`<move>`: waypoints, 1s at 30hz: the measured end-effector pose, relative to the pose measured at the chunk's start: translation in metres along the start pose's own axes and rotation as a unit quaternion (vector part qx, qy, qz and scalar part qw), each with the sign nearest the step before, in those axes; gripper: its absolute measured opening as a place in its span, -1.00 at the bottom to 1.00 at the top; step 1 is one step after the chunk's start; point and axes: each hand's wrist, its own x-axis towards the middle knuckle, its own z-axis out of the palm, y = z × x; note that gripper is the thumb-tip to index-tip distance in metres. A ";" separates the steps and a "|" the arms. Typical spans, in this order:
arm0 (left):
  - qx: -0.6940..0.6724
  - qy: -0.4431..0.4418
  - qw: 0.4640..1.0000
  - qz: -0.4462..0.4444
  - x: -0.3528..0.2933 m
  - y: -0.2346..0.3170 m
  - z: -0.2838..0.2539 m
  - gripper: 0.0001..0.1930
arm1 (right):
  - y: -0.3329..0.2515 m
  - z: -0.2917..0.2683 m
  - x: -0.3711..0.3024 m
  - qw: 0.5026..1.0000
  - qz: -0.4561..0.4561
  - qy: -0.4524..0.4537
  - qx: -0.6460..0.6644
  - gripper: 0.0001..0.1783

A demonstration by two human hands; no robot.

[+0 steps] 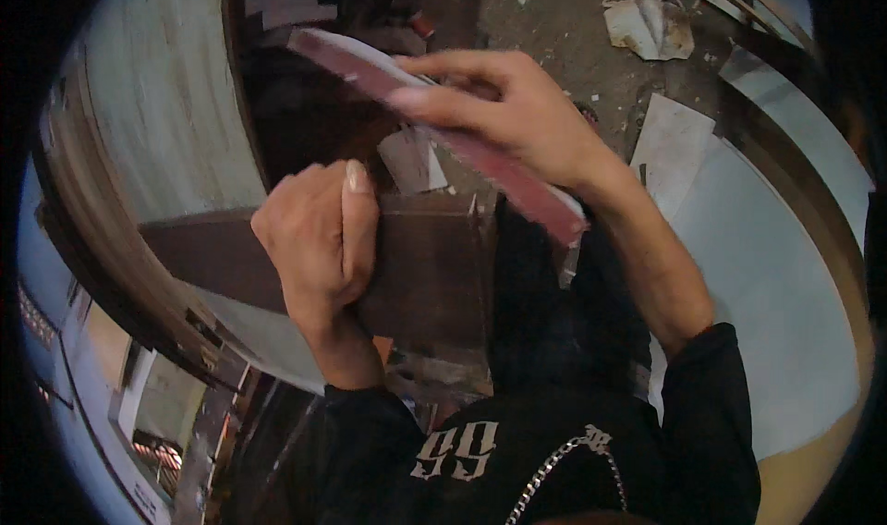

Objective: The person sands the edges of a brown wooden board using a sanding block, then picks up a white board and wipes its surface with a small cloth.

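My right hand (517,109) is closed around a long, narrow reddish-brown bar (508,181) with whitish edges, which looks like a sanding board. Its thumb presses on the reddish face, and the fingers go behind the far edge. The bar slants from upper left to lower right, with a small torn-looking flap at its lower end. To the left, my left hand (319,234) is closed in a fist over a dark brown panel (425,266), at the panel's far edge. What its fingers hold, if anything, is hidden.
A pale, streaked board (176,109) stands at the left. Crumpled paper (647,28) and small scraps lie on the dirty floor (545,17). At the right are a large light-blue panel (767,312) and a white sheet (674,141).
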 end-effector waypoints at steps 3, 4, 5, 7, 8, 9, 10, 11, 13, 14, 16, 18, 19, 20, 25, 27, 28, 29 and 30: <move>0.008 0.001 1.000 -0.011 -0.007 -0.002 -0.007 -0.69 | 0.019 -0.030 -0.031 0.952 0.130 -0.059 0.271 -0.35; 0.000 -0.008 1.000 0.002 -0.008 -0.003 -0.008 -0.68 | 0.022 -0.041 -0.048 0.901 0.197 -0.071 0.379 -0.35; -0.007 -0.015 1.000 0.016 -0.008 -0.006 -0.011 -0.66 | 0.025 -0.045 -0.058 0.878 0.188 -0.073 0.435 -0.36; 0.007 -0.027 0.998 0.053 -0.001 0.005 -0.014 -0.61 | 0.032 -0.048 -0.069 0.817 0.163 -0.086 0.546 -0.37; 0.024 -0.030 0.996 0.076 0.004 0.017 -0.016 -0.58 | 0.031 -0.052 -0.074 0.816 0.160 -0.077 0.550 -0.39; 0.039 -0.035 0.993 0.103 0.007 0.027 -0.012 -0.55 | 0.032 -0.056 -0.079 0.815 0.156 -0.063 0.555 -0.40; 0.047 -0.035 0.991 0.119 0.006 0.036 -0.006 -0.62 | 0.033 -0.060 -0.083 0.813 0.152 -0.051 0.561 -0.42; 0.045 -0.038 0.993 0.106 0.006 0.041 0.002 -0.65 | 0.035 -0.064 -0.086 0.826 0.145 -0.044 0.543 -0.39; 0.055 -0.046 0.995 0.070 0.001 0.051 0.004 -0.71 | 0.035 -0.063 -0.089 0.846 0.134 -0.043 0.515 -0.33; 0.038 -0.025 0.998 0.042 0.005 0.058 0.002 -0.77 | 0.035 -0.061 -0.091 0.855 0.114 -0.050 0.503 -0.34; 0.038 -0.091 0.995 -0.002 0.011 0.053 0.000 -0.70 | 0.034 -0.056 -0.091 0.871 0.072 -0.070 0.481 -0.34; 0.030 -0.128 0.991 -0.035 0.022 0.048 -0.005 -0.50 | 0.024 -0.061 -0.101 0.938 0.053 -0.050 0.340 -0.31; 0.011 -0.115 0.992 -0.047 0.030 0.046 0.000 -0.48 | 0.020 -0.073 -0.110 0.953 0.044 -0.049 0.296 -0.30; 0.010 -0.102 0.992 -0.069 0.033 0.043 -0.002 -0.45 | 0.019 -0.077 -0.114 0.962 0.031 -0.063 0.264 -0.28; 0.034 -0.096 0.987 -0.121 0.021 0.005 -0.019 -0.33 | 0.015 -0.074 -0.108 0.987 0.005 -0.068 0.143 -0.20; 0.022 -0.075 0.985 -0.156 0.009 -0.007 -0.026 -0.35 | -0.006 -0.054 -0.101 0.994 0.024 -0.065 0.080 -0.20; 0.004 -0.067 0.983 -0.169 0.007 -0.011 -0.022 -0.36 | -0.013 -0.053 -0.101 0.997 0.022 -0.073 0.035 -0.20; -0.020 -0.060 0.984 -0.166 0.005 -0.016 -0.019 -0.40 | -0.020 -0.050 -0.101 0.997 0.018 -0.079 -0.009 -0.19; -0.035 -0.052 0.984 -0.169 0.001 -0.019 -0.021 -0.44 | -0.022 -0.048 -0.101 0.993 -0.010 -0.102 -0.054 -0.17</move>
